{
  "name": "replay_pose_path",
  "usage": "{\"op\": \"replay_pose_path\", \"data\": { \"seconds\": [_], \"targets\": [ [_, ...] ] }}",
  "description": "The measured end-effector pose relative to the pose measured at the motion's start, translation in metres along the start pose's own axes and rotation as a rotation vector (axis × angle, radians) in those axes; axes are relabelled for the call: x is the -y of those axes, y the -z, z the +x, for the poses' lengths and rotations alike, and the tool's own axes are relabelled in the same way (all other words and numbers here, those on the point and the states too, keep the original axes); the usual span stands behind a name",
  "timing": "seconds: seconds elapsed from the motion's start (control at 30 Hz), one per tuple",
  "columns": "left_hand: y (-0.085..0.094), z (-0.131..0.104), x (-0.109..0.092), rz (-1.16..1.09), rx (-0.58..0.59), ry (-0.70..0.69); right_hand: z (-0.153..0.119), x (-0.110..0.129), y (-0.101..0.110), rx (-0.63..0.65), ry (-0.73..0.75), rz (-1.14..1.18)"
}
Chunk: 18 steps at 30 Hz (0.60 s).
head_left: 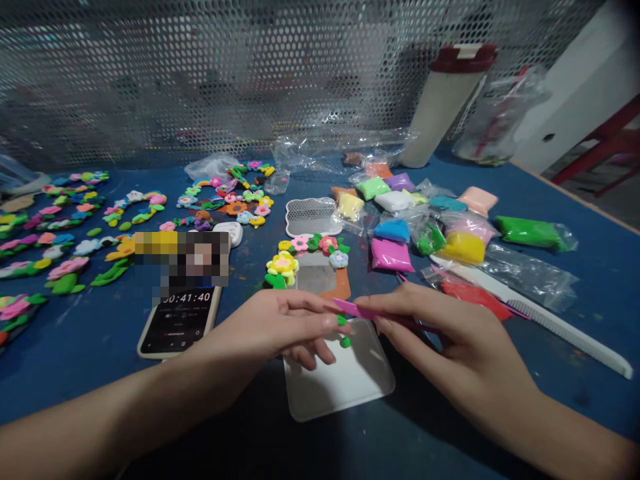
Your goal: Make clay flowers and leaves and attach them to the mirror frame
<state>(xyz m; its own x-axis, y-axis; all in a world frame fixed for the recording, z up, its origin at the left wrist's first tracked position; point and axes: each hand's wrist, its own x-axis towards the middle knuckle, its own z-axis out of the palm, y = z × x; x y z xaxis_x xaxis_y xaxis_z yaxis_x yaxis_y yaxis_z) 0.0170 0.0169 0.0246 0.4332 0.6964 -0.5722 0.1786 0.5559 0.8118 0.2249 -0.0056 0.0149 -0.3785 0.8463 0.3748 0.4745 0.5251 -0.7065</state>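
My right hand (440, 333) pinches a pink plastic modelling knife (357, 309), its flat tip pointing left toward my other hand. The thumb and fingers of my left hand (295, 323) are closed on a small piece of green clay (342, 321). Just below the fingertips is a second green bit (345, 342); whether it touches a finger or the board I cannot tell. Under both hands lies a white rounded board (340, 390). Behind them is a frame (343, 285) decorated with clay flowers and leaves, its lower part partly hidden by my left hand.
A phone (175, 327) showing a timer lies at left, near several flower-decorated clay pieces (135, 207). Bagged coloured clay (391, 255), a white comb (565, 327) and a tumbler (445, 107) are at right. A perforated metal panel (225, 80) stands along the back.
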Motion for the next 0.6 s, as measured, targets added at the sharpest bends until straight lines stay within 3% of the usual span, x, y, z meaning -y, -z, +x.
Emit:
{"op": "replay_pose_path", "data": {
  "seconds": [0.37,0.6],
  "targets": [
    [-0.004,0.003,0.003,0.030,0.081,-0.052,-0.007,0.006,-0.012,-0.007,0.197,-0.157],
    [-0.013,0.000,-0.003,0.087,-0.065,-0.032,-0.007,0.007,-0.017,-0.059,0.173,-0.213]
  ]
}}
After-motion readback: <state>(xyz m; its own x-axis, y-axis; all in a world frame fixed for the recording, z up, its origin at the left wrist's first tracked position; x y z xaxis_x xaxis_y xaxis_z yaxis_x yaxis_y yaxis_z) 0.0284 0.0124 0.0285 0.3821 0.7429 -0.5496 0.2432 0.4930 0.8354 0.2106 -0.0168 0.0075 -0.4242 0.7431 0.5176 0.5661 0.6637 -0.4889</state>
